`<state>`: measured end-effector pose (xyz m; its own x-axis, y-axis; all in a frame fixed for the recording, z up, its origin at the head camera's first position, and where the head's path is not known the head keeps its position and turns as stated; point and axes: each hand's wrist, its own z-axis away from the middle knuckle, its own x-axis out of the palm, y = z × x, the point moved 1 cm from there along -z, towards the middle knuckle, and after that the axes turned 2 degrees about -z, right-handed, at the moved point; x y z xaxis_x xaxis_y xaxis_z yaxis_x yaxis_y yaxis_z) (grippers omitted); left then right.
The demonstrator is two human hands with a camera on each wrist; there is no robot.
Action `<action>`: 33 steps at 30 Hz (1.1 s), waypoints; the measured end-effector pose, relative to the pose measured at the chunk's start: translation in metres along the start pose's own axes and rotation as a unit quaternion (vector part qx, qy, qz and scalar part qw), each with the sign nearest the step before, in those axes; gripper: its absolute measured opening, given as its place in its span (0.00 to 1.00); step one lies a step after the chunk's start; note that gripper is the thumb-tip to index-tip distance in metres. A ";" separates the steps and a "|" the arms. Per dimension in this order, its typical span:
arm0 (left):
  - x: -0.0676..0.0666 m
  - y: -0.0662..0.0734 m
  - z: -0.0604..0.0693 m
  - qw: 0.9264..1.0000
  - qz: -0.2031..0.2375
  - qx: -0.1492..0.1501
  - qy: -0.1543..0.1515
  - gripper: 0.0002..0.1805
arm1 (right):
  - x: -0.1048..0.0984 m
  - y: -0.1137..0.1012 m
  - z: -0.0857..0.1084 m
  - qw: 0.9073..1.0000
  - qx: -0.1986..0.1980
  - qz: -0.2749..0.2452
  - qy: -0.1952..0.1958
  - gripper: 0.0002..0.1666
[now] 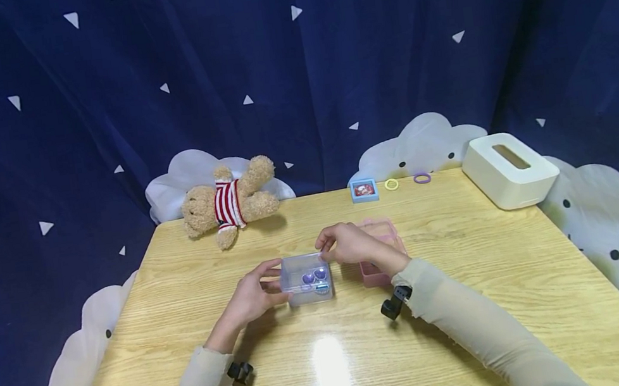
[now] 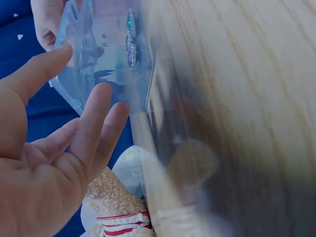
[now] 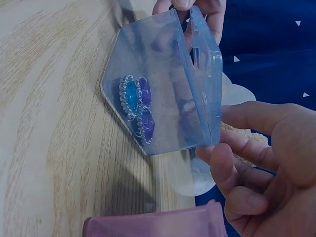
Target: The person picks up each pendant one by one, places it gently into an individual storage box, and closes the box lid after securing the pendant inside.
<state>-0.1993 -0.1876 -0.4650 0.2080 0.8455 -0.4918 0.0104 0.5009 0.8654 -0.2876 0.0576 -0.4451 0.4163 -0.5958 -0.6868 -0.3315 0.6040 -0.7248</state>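
Note:
A clear bluish plastic box [image 1: 297, 296] stands on the table between both hands, its lid [image 3: 213, 84] slightly ajar. Through its walls show two purple heart-shaped gems [image 1: 308, 278] with beaded rims and a teal beaded gem [image 3: 131, 95]. At the box's left side my left hand [image 1: 254, 296] has its fingers spread and fairly straight; thumb and fingertips are at its edges. My right hand [image 1: 345, 243] pinches the lid's edge at the right with bent fingers. Just beyond the right hand is a pink translucent box [image 1: 375, 280], partly hidden by the forearm.
A teddy bear [image 1: 227, 203] in a striped shirt lies at the back left. Along the back edge are a small blue square case [image 1: 365, 198], a yellow ring [image 1: 386, 187] and a purple ring [image 1: 416, 180]. A white tissue box [image 1: 506, 186] stands at the back right.

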 end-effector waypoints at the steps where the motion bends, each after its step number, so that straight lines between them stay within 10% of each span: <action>1: 0.000 0.000 0.000 1.000 0.001 -0.001 -0.003 0.45 | 0.000 0.000 0.000 1.000 0.000 0.001 0.001 0.10; 33: 0.004 0.002 -0.005 1.000 -0.021 -0.010 0.016 0.38 | -0.004 0.003 -0.001 0.999 0.016 0.030 0.008 0.09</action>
<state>-0.2033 -0.1825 -0.4654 0.1760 0.8287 -0.5314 -0.0007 0.5399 0.8417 -0.2915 0.0613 -0.4450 0.3821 -0.5672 -0.7296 -0.3279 0.6549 -0.6809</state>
